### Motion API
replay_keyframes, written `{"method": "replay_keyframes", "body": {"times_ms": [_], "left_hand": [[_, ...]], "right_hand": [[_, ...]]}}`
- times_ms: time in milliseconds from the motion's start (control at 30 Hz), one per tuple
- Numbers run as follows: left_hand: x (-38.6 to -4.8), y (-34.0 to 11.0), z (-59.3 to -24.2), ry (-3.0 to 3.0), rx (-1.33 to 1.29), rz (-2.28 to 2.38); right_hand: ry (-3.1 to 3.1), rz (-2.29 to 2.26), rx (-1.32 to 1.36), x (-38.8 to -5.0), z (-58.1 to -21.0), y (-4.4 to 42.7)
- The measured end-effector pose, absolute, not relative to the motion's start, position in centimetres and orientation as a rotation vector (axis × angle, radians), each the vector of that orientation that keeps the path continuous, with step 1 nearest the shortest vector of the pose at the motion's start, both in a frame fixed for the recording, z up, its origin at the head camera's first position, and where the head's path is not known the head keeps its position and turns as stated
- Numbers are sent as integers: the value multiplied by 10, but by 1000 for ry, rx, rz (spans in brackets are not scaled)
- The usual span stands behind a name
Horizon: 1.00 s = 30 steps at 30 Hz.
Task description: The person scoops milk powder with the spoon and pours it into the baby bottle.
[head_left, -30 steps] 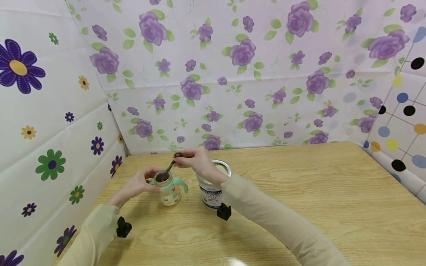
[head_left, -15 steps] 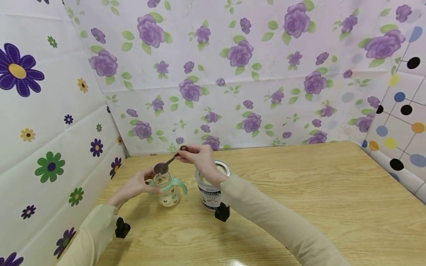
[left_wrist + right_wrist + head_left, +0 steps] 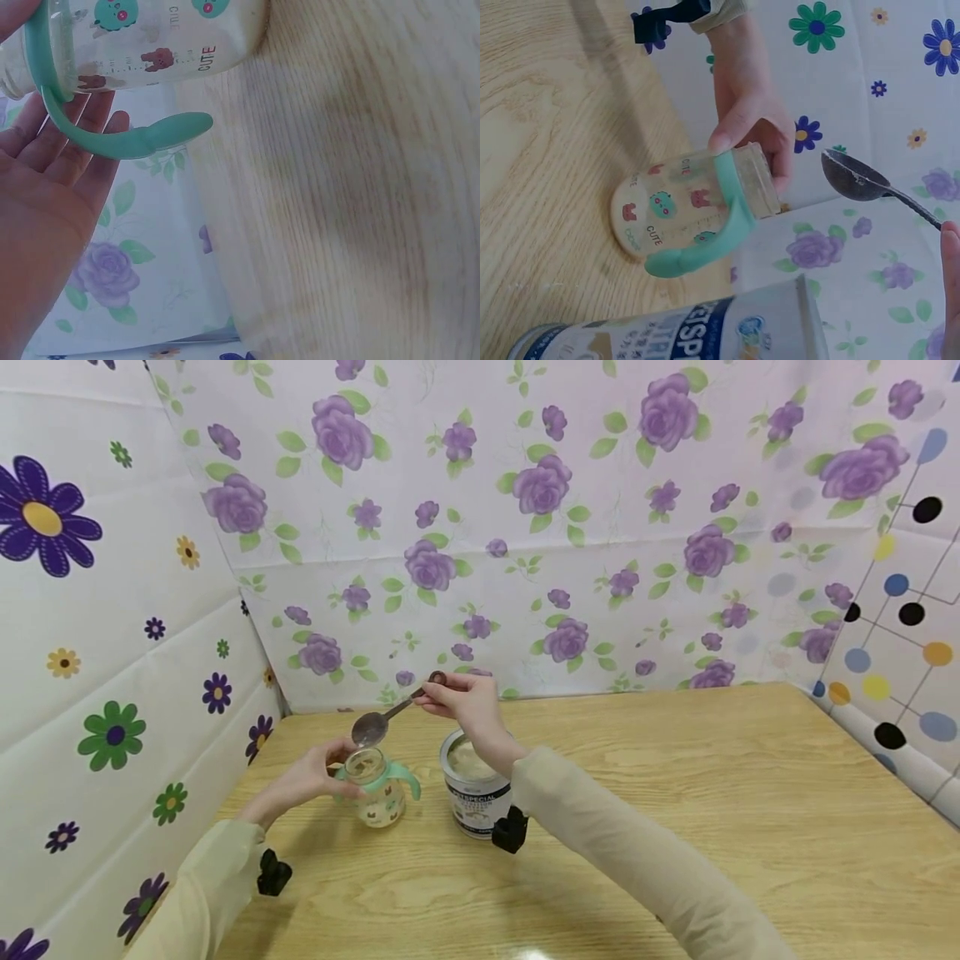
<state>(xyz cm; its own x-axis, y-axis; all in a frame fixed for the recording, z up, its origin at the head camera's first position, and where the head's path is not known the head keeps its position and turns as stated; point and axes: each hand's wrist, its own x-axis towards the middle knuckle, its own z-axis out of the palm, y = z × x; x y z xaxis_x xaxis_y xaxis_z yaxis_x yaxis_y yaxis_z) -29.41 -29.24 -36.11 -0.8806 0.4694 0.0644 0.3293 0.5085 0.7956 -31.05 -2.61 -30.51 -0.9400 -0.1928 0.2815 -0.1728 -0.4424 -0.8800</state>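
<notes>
My left hand [image 3: 313, 773] grips a clear baby bottle [image 3: 381, 807] near its neck. The bottle stands upright on the table, its mouth uncovered, with a mint-green collar and handles [image 3: 735, 214] and printed animal figures. Pale contents show through its wall. Between thumb and fingers, my right hand [image 3: 474, 706] pinches the handle of a dark spoon [image 3: 370, 729]. The spoon's bowl hangs just above the bottle's mouth, apart from it; in the right wrist view a little pale powder clings to the bowl. Beneath my right forearm stands an open tin [image 3: 480, 797] holding cream-coloured powder [image 3: 467, 762].
A wooden table [image 3: 675, 793] carries these things. A sheet with purple roses [image 3: 540, 485] hangs behind it, a flower-print sheet [image 3: 112, 735] on the left, and a dotted sheet [image 3: 892, 660] on the right. A black wrist mount [image 3: 510, 829] sits close to the tin.
My right hand has raised the spoon out of the bottle's mouth and drawn it up and rightward. More of the powder in the tin now shows. My left hand keeps its hold on the bottle.
</notes>
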Motion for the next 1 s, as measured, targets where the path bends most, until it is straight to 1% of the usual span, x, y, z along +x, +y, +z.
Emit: {"method": "replay_keyframes", "body": {"times_ms": [67,133,200,300,433,633,833,1000], "left_hand": [[-294,-293,-360,2589,720,1303],[-293,-293,-360,2591,750,1289],[-293,-293,-359,2591,767,1274],[-292,-295,-359,2601,766,1249],[-291,-297,-359,2621,762,1225],[-292,-296,-354,2596,787,1331],[-294,-282,-335,2618,848,1416],[-293,-267,-317,2625,872,1431]], "right_hand": [[1632,-2623,-575,-330,-320,-25],[1624,-2644,-559,-331,-319,-20],[1614,-2663,-536,-331,-316,-15],[1646,-2658,-426,-306,-290,-2],[1684,-2637,-374,-309,-287,10],[1757,-2629,-396,-313,-288,27],[1809,-2631,-423,-314,-283,50],[1881,-2595,-513,-314,-279,69]]}}
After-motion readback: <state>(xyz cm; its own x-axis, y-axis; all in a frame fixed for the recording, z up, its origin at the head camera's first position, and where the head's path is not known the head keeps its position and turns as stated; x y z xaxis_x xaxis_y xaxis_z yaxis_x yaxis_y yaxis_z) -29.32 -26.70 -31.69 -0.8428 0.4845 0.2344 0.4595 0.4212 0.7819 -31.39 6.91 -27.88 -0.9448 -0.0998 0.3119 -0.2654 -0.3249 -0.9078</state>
